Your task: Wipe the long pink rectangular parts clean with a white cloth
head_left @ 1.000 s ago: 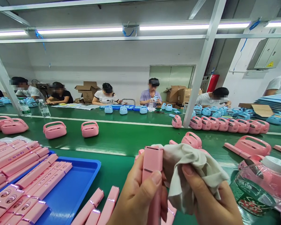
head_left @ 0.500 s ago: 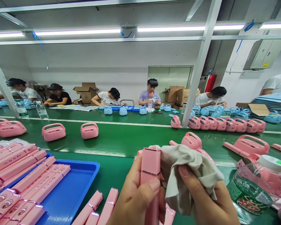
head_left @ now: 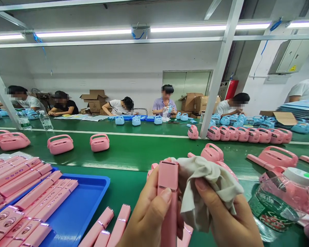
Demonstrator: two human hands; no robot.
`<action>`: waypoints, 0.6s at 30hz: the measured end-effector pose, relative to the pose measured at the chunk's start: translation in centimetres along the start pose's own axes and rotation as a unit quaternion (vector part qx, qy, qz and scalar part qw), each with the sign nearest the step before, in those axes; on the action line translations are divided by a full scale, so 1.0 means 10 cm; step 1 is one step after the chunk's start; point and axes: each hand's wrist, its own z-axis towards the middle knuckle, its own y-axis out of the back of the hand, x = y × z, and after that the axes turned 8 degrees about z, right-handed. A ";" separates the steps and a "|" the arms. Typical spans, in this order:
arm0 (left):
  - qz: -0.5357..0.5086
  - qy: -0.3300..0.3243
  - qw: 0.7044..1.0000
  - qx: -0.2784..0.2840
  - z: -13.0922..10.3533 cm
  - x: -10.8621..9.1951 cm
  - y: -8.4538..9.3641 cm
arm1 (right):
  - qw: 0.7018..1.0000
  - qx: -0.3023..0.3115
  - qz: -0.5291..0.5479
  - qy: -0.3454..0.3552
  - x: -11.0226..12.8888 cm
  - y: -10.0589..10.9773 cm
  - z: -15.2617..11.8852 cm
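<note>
My left hand (head_left: 151, 209) is closed around a long pink plastic bar (head_left: 168, 176) with a shiny metallic band near its top, held upright with the thumb on its front. My right hand (head_left: 226, 212) grips a bunched pale grey cloth (head_left: 203, 181), whose left edge meets the back of the bar's upper end. The right fingertips are partly hidden by the cloth. Below and left of my hands, a few similar pink bars (head_left: 119, 223) lie on the green table.
On the left a blue tray (head_left: 92, 192) bears stacked pink bars. At right stands a clear bottle (head_left: 280, 206). Pink handled cases (head_left: 99, 142) sit on the green belt (head_left: 134, 147) ahead. Several co-workers sit across from me among light-blue cases (head_left: 136, 120).
My left thumb has moved up the bar slightly. The cloth has shifted a little beside the bar's top. Both hands keep their hold, and the view has moved slightly.
</note>
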 end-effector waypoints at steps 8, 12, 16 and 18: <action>-0.079 0.021 0.995 0.059 0.00 0.01 -0.01 | 0.998 -0.055 0.027 -0.011 0.00 -0.01 0.00; -0.059 0.034 0.998 0.014 0.00 0.02 -0.01 | 0.998 -0.058 0.005 -0.009 0.00 0.00 -0.01; -0.046 0.007 0.999 -0.023 0.00 0.04 -0.02 | 0.999 -0.034 -0.013 -0.017 -0.01 0.03 -0.02; -0.039 0.004 0.999 -0.019 -0.01 0.03 -0.02 | 0.999 -0.013 -0.026 -0.025 -0.02 0.04 -0.02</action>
